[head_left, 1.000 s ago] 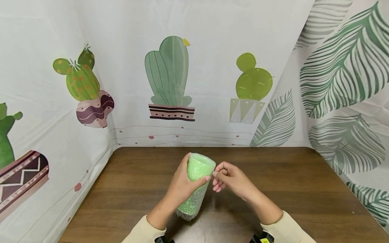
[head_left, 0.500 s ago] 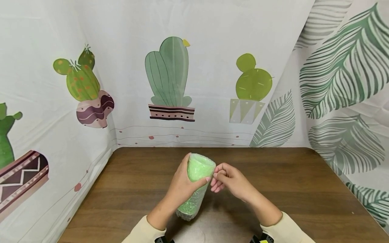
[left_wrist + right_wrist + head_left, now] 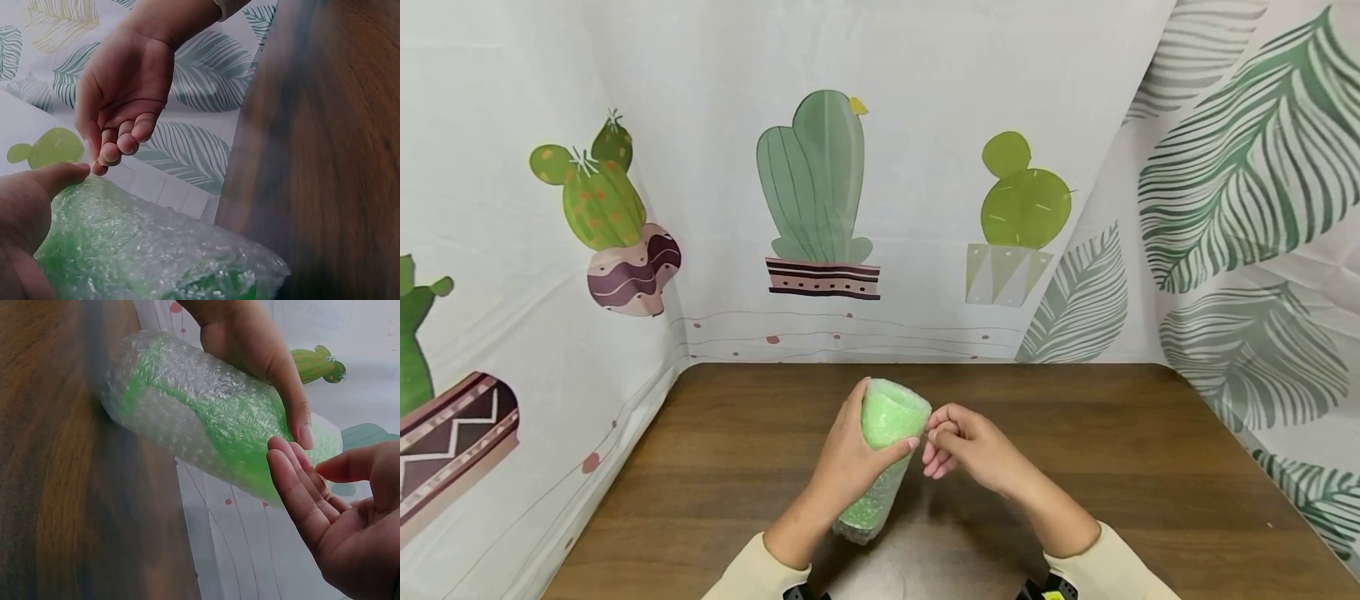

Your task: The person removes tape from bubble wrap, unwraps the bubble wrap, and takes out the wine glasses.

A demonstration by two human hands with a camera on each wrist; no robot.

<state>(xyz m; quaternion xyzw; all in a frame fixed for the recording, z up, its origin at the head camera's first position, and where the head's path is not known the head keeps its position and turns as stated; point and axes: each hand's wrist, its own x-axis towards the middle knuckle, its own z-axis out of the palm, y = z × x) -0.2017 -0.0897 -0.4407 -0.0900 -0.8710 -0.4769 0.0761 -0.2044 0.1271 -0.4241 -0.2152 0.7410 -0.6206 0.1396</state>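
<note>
One bubble-wrapped cylinder (image 3: 883,487), one left hand (image 3: 853,454), one right hand (image 3: 970,446), one wooden table (image 3: 1112,433).
The cylinder is green under glossy clear wrap (image 3: 175,425), with a rounded rim at its upper end; it leans over the table's near half, just left of the table's middle. The left hand grips it, thumb across its front. The right hand, above the table's middle, has bent fingers near the rim; whether they pinch the wrap I cannot tell. Against half a second ago, hands and cylinder have barely shifted.
</note>
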